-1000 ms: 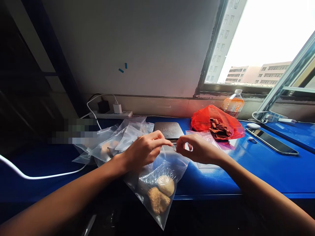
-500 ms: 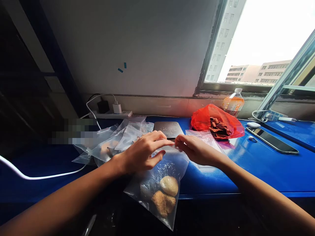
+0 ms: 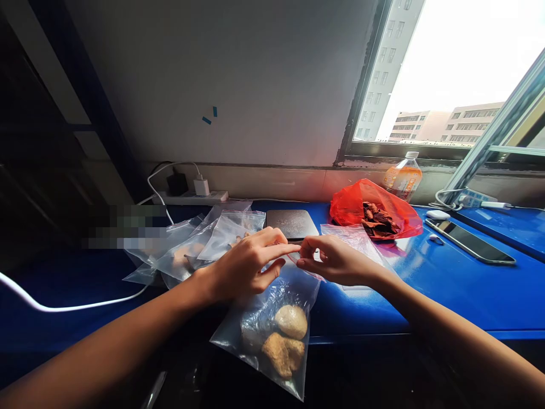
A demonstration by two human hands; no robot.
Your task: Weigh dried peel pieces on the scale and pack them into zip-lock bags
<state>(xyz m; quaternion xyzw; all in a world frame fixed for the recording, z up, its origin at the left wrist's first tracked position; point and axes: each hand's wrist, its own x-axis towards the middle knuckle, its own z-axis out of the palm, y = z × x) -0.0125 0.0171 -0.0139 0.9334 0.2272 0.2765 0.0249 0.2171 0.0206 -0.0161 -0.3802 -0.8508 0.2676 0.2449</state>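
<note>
A clear zip bag [image 3: 259, 324] with several round, tan, rough-skinned lumps [image 3: 289, 341] hangs tilted in front of the table edge. I cannot tell the kind of the lumps. My left hand [image 3: 258, 261] holds the bag near its upper edge, index finger stretched right and thumb below it. At the red zip strip [image 3: 293, 258], my right hand [image 3: 330, 258] has its thumb and curled index finger on the bag's mouth. The two index fingertips meet. Fingers partly hide the upper edge.
More clear bags [image 3: 183, 255] with brown pieces lie left. Behind my hands sits a flat silver device [image 3: 292, 224]. To the right are a flat bag [image 3: 353, 238], a red bag [image 3: 349, 204] of dark dried pieces, a bottle [image 3: 402, 176], a phone [image 3: 470, 241] and an earbud [image 3: 435, 239].
My right thumb has moved down and left, away from the index fingertip. The bag's upper right corner has dropped and its red strip shows more. My left hand is almost still.
</note>
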